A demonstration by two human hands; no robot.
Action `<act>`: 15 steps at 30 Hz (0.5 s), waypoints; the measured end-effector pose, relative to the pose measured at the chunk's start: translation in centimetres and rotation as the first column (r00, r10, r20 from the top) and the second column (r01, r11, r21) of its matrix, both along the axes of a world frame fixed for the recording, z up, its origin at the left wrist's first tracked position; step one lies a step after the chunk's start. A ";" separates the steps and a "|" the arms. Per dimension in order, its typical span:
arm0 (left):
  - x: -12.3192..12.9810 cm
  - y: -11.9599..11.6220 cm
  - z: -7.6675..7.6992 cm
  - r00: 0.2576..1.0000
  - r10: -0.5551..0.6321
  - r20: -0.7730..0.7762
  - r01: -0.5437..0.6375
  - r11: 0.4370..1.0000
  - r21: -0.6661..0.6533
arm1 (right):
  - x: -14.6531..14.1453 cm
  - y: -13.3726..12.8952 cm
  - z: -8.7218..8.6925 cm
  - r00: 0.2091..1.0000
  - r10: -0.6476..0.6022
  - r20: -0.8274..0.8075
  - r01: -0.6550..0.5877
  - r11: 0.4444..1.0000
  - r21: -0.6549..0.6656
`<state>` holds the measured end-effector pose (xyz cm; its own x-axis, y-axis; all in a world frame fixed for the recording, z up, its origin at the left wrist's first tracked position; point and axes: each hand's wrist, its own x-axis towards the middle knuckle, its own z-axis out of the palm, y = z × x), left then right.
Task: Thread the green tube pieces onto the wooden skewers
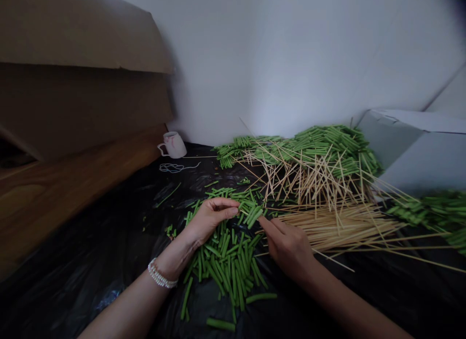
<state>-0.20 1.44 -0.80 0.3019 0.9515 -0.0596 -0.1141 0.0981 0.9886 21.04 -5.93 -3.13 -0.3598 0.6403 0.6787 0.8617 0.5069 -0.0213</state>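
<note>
Forearms [133, 300] foremost; stalks [253, 216] (on a stick [243, 212]) between fingers [228, 212].

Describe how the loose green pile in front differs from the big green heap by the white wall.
The loose green pile lies low and scattered, while the big green heap is stacked higher. The big green heap has thin sticks jutting from its near side; the loose green pile's pieces mostly lie separate. Both consist of short, slender green pieces.
</note>
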 end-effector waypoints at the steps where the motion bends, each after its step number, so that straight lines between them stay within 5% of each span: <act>1: -0.1 0.0 0.0 0.999 0.010 -0.032 -0.009 1.000 0.026 | 0.0 0.0 0.0 1.000 -0.002 0.005 0.002 1.000 -0.003; 15: 0.1 -0.2 0.3 0.995 -0.014 -0.102 0.023 0.996 0.086 | -0.3 0.0 -0.5 1.000 0.020 -0.020 -0.021 1.000 -0.021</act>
